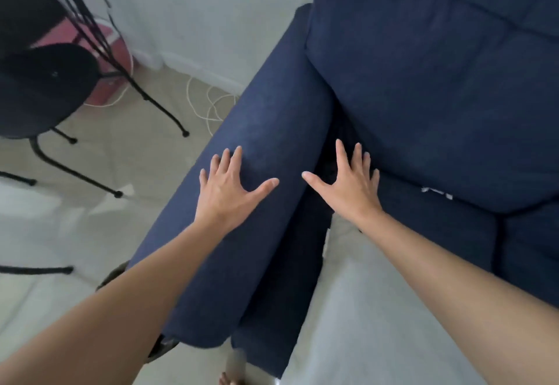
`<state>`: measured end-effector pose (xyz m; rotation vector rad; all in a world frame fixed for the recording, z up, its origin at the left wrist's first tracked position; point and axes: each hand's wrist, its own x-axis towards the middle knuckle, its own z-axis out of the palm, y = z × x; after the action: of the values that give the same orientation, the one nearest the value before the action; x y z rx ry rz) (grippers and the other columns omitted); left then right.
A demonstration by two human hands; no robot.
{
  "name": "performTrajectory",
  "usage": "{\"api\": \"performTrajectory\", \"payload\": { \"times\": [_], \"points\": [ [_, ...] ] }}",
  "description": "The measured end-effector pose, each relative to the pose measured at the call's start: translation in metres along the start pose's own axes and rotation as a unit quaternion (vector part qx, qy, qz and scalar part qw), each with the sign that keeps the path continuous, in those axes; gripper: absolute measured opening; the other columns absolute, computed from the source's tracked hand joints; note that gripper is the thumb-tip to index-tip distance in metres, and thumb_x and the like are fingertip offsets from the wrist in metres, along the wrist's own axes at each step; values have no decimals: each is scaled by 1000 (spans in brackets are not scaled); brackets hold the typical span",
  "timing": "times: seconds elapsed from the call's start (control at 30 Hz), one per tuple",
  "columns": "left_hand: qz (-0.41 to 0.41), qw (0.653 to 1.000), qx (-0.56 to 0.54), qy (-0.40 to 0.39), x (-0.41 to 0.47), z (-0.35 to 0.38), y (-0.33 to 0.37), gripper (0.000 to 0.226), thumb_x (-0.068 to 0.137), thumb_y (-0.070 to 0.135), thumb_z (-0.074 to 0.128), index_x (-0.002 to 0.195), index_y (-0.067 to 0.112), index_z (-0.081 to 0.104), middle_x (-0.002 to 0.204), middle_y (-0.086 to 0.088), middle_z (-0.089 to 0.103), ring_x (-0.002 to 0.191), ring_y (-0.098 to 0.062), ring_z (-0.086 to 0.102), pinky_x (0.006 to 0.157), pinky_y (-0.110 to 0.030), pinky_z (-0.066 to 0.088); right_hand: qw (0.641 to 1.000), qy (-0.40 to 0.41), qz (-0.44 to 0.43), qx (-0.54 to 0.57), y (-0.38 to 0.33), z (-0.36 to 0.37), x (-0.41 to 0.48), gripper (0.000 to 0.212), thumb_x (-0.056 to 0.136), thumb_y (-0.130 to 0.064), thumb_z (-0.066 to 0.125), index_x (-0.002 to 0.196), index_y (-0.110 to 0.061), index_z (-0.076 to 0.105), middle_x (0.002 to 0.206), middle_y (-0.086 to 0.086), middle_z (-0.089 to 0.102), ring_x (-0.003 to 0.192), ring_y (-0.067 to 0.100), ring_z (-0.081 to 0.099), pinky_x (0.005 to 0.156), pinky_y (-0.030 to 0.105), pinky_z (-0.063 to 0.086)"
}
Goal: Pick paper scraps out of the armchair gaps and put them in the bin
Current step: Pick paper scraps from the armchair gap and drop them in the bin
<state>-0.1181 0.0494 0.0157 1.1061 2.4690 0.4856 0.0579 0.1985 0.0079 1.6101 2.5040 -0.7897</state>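
Observation:
A dark blue armchair (423, 88) fills the right and middle of the head view. My left hand (230, 185) lies flat on its armrest (266, 130) with fingers spread and nothing in it. My right hand (351, 182) is spread open over the dark gap (329, 154) between armrest and seat cushion, holding nothing. A small white scrap of paper (437, 192) shows in the seam at the seat's front edge, to the right of my right hand. No bin is in view.
A black round stool (39, 88) with thin metal legs stands at the left on the pale tiled floor (127, 154). A pink object (102, 51) sits behind it by the white wall. White cables (208, 103) lie on the floor beside the armrest.

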Motion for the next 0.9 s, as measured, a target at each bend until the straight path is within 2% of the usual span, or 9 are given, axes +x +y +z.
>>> {"api": "performTrajectory", "payload": {
  "times": [0.13,0.27,0.4,0.57,0.73,0.83,0.9],
  "points": [
    [63,995,70,12,29,41,63,100,81,85,34,156,20,21,165,-10,12,151,-27,-4,121,-50,0,996,26,82,35,85,-19,15,107,86,-80,48,165,-21,7,172,16,3,159,33,3,127,53,8],
    [121,987,107,-5,52,90,117,98,83,83,36,155,17,26,164,-10,17,152,-27,-2,121,-49,-4,983,48,170,57,173,-25,29,108,85,-78,52,162,-11,16,170,18,13,158,33,11,125,53,19],
    [130,986,71,-81,69,146,160,97,83,80,42,155,18,27,163,-5,22,151,-21,8,122,-47,10,958,66,262,95,248,-17,39,108,85,-75,57,161,-7,20,169,16,19,156,31,17,122,55,24],
    [123,982,59,-132,79,202,190,92,83,76,49,153,18,32,158,-3,33,145,-21,27,112,-46,35,934,51,347,75,304,5,56,111,87,-78,51,162,-6,15,172,17,4,159,29,0,125,60,6],
    [152,975,73,-147,91,243,196,89,82,75,49,146,14,42,149,-4,47,138,-24,36,109,-47,38,927,76,353,99,312,31,95,114,83,-81,52,163,-10,15,171,19,-2,159,32,-5,123,61,-4],
    [145,974,79,-156,97,256,196,87,82,76,47,146,17,42,149,-3,46,139,-23,34,111,-47,34,902,116,393,139,305,43,119,114,80,-80,56,163,-13,14,171,19,-3,159,33,-7,121,65,-8],
    [144,973,84,-157,100,262,192,89,80,78,44,145,18,44,148,-3,47,138,-23,36,111,-49,34,884,154,414,153,303,51,130,105,81,-75,62,161,-19,25,171,18,1,159,33,-5,121,67,-8]
  ]
}}
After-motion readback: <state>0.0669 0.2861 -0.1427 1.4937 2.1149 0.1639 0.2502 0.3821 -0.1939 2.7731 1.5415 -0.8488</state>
